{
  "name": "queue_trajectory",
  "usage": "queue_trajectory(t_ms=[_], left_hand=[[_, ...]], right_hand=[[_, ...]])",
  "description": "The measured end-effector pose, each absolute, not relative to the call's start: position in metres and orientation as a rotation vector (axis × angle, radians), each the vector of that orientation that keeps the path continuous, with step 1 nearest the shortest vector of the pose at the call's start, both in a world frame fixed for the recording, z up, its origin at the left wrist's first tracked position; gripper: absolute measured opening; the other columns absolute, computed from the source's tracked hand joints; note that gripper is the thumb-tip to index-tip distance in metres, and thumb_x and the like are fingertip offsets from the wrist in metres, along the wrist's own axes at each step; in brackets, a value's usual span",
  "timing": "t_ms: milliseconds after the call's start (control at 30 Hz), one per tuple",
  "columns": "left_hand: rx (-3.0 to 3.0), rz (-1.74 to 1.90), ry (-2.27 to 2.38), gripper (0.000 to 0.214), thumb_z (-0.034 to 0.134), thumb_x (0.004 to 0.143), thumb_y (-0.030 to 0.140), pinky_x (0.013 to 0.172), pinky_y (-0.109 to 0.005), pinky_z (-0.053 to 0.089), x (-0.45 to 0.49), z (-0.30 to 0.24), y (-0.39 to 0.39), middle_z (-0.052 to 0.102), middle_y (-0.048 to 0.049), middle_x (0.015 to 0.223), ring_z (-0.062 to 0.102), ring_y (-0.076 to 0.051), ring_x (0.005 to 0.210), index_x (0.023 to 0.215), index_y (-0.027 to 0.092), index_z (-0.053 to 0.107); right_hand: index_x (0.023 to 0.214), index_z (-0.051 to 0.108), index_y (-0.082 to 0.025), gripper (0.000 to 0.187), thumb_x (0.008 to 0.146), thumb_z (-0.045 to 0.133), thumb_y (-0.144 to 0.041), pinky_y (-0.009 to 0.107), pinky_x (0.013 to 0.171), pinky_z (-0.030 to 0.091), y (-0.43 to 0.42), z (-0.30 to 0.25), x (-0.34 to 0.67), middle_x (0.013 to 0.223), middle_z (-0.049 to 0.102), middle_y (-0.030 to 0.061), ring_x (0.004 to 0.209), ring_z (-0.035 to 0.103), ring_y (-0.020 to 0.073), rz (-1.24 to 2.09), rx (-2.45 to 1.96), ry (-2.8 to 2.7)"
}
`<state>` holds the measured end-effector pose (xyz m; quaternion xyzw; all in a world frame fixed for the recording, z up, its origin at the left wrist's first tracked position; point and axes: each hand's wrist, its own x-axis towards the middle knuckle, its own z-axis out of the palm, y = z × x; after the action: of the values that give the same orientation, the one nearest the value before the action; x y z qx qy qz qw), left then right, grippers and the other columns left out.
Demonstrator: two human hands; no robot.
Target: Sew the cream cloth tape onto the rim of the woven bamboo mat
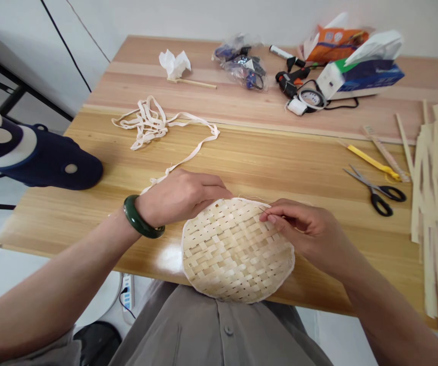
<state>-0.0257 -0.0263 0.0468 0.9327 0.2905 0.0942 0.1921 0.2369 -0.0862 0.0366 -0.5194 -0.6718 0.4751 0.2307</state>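
Observation:
A round woven bamboo-strip fan panel (237,249), edged with white tape, leans against the table's front edge and my shirt. My left hand (190,195), with a green bangle at the wrist, grips its upper left rim; the fingertips are hidden behind it. At the upper right rim my right hand (302,223) is closed in a pinch on a thin needle (263,209), partly covered by the fingers. Fine loose threads show along the top rim. A white cloth tape (194,152) runs from beside my left wrist to a tangled heap farther back.
Scissors (375,190), a yellow craft knife (373,161) and flat bamboo strips (436,213) lie to the right. Behind are a glue gun (289,84), a tissue box (367,79) and bagged items (241,63). A dark blue bottle (51,157) lies across the left.

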Motion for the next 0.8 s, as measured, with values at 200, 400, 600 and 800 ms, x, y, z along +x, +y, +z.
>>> queue_trajectory(t_ms=[200,400,600,800], left_hand=[[2.573,0.241,0.853,0.032,0.042,0.098,0.022,0.073,-0.023,0.049,-0.024,0.047,-0.034,0.075,-0.0065,0.107,0.07,-0.017,0.09,0.116,0.021,0.068],[2.572,0.384,0.858,0.032,0.044,0.097,0.018,0.072,-0.021,0.05,-0.026,0.041,-0.042,0.075,-0.004,0.105,0.071,-0.014,0.088,0.12,0.02,0.066],[2.535,0.4,0.887,0.033,0.043,0.095,0.014,0.071,-0.02,0.05,-0.025,0.039,-0.046,0.076,-0.002,0.104,0.072,-0.013,0.087,0.116,0.021,0.067],[2.387,0.434,0.965,0.029,0.051,0.093,0.021,0.075,-0.025,0.052,-0.018,0.047,-0.053,0.075,-0.0053,0.11,0.072,-0.017,0.09,0.114,0.018,0.07]], right_hand=[[0.084,0.071,-0.021,0.018,0.091,0.056,-0.029,0.023,0.068,0.05,-0.087,0.036,0.237,0.09,0.071,0.0018,0.081,0.063,0.0139,1.324,-1.439,-1.837],[0.084,0.071,-0.02,0.018,0.091,0.055,-0.028,0.024,0.067,0.05,-0.088,0.035,0.238,0.089,0.072,0.0024,0.079,0.063,0.0142,1.308,-1.442,-1.827],[0.085,0.071,-0.02,0.019,0.091,0.055,-0.029,0.024,0.067,0.049,-0.091,0.032,0.239,0.089,0.072,0.0027,0.079,0.063,0.0136,1.309,-1.426,-1.824],[0.086,0.071,-0.021,0.019,0.091,0.055,-0.029,0.024,0.068,0.049,-0.092,0.03,0.239,0.091,0.072,0.0026,0.082,0.064,0.0142,1.29,-1.432,-1.827]])
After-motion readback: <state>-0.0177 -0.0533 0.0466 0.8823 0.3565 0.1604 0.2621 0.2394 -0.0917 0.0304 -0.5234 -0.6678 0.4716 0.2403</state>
